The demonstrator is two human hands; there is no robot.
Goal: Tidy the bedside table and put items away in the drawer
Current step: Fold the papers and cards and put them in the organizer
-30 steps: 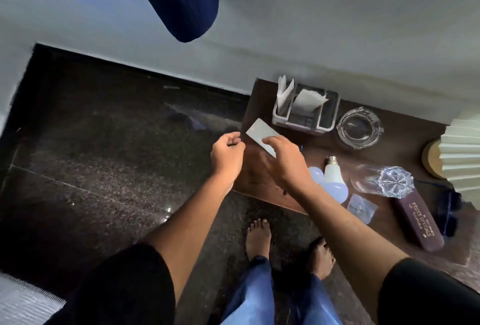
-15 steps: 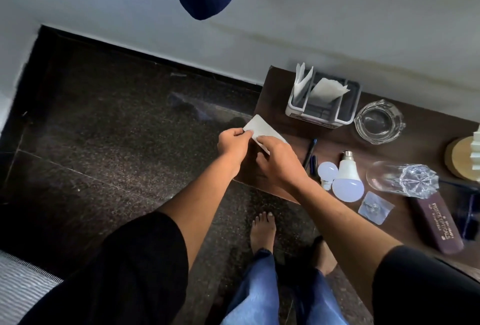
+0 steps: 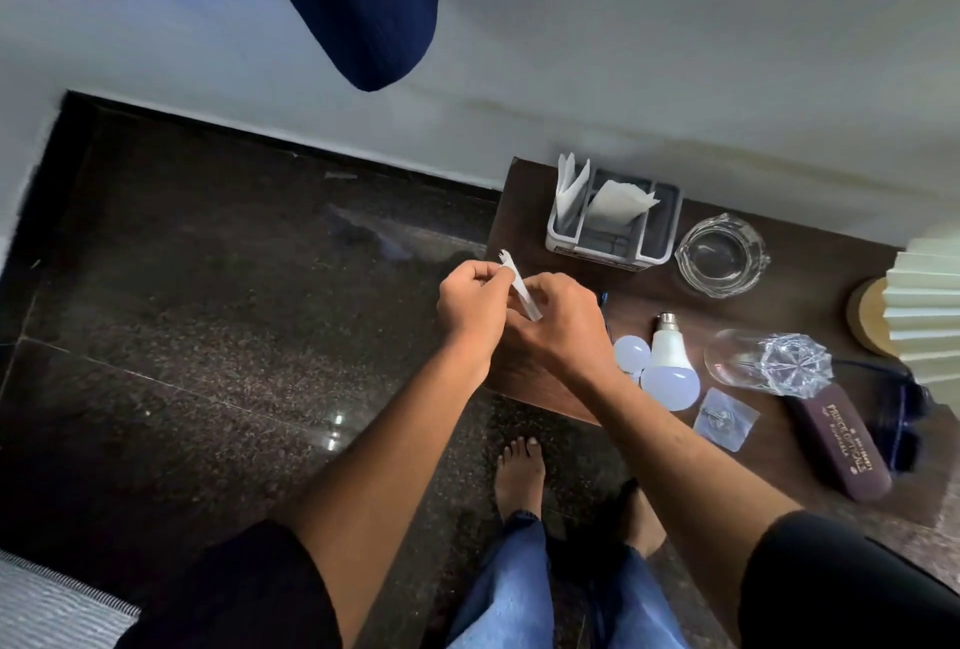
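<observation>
One white paper slip (image 3: 519, 287), seen almost edge-on, pinched at its upper end by the left hand (image 3: 470, 308) and lower down by the curled fingers of the right hand (image 3: 561, 331). Held in the air above the left edge of the dark wooden bedside table (image 3: 524, 212), clear of the top. Just behind, at the back left corner, a white organiser (image 3: 613, 253) with folded papers (image 3: 621, 204) standing in it. Beside it to the right, a glass ashtray (image 3: 722, 256). Near the right wrist, a small bulb (image 3: 631, 353) touching a large bulb (image 3: 667, 368). Further right, a cut-glass tumbler (image 3: 763, 362) on its side, a clear pouch (image 3: 726, 417) in front of it, then a maroon spectacle case (image 3: 841, 446). At the right border, a pleated cream lamp shade (image 3: 930, 316).
</observation>
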